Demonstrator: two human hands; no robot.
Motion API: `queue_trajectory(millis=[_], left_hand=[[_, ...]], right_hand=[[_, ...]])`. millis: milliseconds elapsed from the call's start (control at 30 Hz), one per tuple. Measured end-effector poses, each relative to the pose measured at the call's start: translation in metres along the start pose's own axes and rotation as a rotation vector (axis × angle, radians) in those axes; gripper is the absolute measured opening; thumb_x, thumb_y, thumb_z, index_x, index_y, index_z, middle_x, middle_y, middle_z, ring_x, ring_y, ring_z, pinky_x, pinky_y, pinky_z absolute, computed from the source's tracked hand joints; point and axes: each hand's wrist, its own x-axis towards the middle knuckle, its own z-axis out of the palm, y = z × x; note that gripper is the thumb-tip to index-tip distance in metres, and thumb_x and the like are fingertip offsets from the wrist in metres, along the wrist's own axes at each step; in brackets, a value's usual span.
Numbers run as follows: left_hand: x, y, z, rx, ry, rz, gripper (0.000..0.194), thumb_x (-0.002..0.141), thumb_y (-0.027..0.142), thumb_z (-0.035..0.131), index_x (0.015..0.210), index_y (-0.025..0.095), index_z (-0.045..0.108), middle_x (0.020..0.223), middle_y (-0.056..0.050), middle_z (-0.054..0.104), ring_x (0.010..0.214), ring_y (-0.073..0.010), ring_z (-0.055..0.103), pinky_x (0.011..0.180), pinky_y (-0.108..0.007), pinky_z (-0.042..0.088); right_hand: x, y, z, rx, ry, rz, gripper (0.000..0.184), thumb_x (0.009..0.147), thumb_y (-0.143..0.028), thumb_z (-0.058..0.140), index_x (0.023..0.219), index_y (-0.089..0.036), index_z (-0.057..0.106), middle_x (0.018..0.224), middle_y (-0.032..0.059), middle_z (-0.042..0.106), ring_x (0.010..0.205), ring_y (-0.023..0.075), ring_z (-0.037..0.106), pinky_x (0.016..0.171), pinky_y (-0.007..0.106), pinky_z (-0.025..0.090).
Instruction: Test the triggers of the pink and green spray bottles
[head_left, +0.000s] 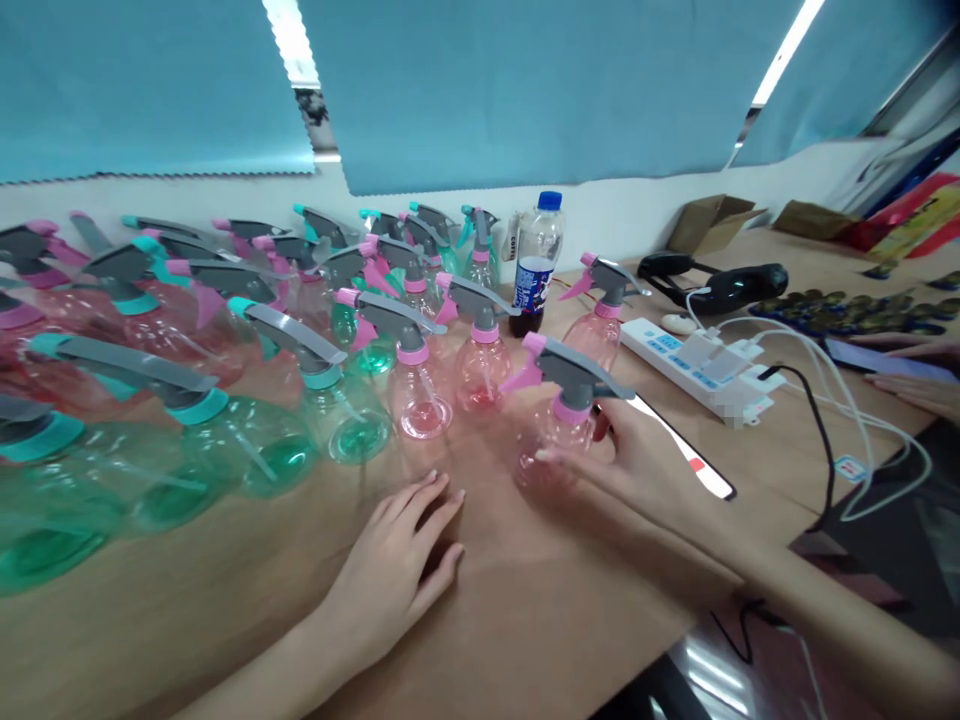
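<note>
My right hand [630,450] is closed round the lower body of a clear pink spray bottle [551,440] with a grey and pink trigger head. The bottle stands upright at the table's surface; whether its base touches cannot be told. My left hand [409,555] lies on the brown tabletop [517,610], fingers apart, holding nothing. Just beyond it stand a pink spray bottle [421,395] and a green spray bottle [346,425]. Another pink bottle [484,370] is left of the held one, and one more [596,330] stands behind it.
Several pink and green spray bottles crowd the left. A blue-capped drink bottle [534,285] stands at the back. On the right lie a phone [679,445], a power strip [667,360] with white cables, and a black headset-like object [739,288]. Another person's hands [919,370] are at far right.
</note>
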Motion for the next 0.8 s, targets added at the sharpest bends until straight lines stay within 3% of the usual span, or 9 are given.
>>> queue_trajectory(millis=[167,333,500,633,733,800], left_hand=[[0.000,0.002,0.000,-0.014,-0.013,-0.014,0.035,0.093,0.026,0.048,0.122,0.011,0.058,0.127,-0.018,0.057,0.119,-0.0329,0.052,0.093,-0.050,0.047],[-0.001,0.003,0.000,-0.030,-0.019,-0.032,0.036,0.092,0.028,0.048,0.123,0.010,0.058,0.127,-0.018,0.057,0.120,-0.0325,0.051,0.096,-0.049,0.045],[-0.001,0.004,0.000,-0.047,-0.035,-0.049,0.037,0.092,0.029,0.049,0.123,0.011,0.057,0.127,-0.017,0.057,0.120,-0.0316,0.050,0.097,-0.050,0.044],[-0.001,0.005,0.001,-0.058,-0.037,-0.059,0.036,0.092,0.028,0.049,0.123,0.011,0.057,0.128,-0.017,0.057,0.120,-0.0321,0.050,0.097,-0.050,0.044],[-0.002,0.005,0.001,-0.079,-0.032,-0.063,0.035,0.092,0.028,0.050,0.123,0.012,0.057,0.129,-0.017,0.056,0.122,-0.0323,0.049,0.097,-0.050,0.044],[-0.003,0.005,0.000,-0.104,-0.035,-0.068,0.035,0.092,0.027,0.050,0.124,0.013,0.056,0.130,-0.017,0.055,0.123,-0.0321,0.048,0.097,-0.051,0.044]], right_hand=[[-0.025,-0.018,0.003,0.092,-0.031,-0.159,0.047,0.074,-0.062,0.064,0.096,-0.022,0.054,0.088,0.0042,0.064,0.080,0.0225,0.060,0.065,0.033,0.044],[-0.029,-0.030,-0.002,0.102,-0.139,-0.200,0.047,0.071,-0.063,0.067,0.092,-0.022,0.056,0.094,0.0049,0.064,0.090,0.0253,0.060,0.076,0.039,0.046],[-0.019,-0.032,-0.010,0.351,-0.163,-0.207,0.079,0.061,-0.059,0.077,0.124,-0.022,0.045,0.120,0.0084,0.057,0.106,0.0267,0.058,0.089,0.042,0.047],[-0.002,-0.036,-0.015,0.515,-0.286,-0.288,0.079,0.065,-0.045,0.080,0.131,-0.030,0.041,0.132,0.0053,0.051,0.119,0.0263,0.052,0.099,0.041,0.044],[0.010,-0.042,-0.012,0.621,-0.364,-0.351,0.070,0.067,-0.047,0.077,0.128,-0.029,0.047,0.126,0.0049,0.056,0.114,0.0259,0.056,0.098,0.041,0.045],[0.015,-0.048,-0.009,0.606,-0.339,-0.359,0.061,0.068,-0.049,0.075,0.121,-0.028,0.055,0.109,0.0040,0.064,0.099,0.0241,0.063,0.091,0.040,0.050]])
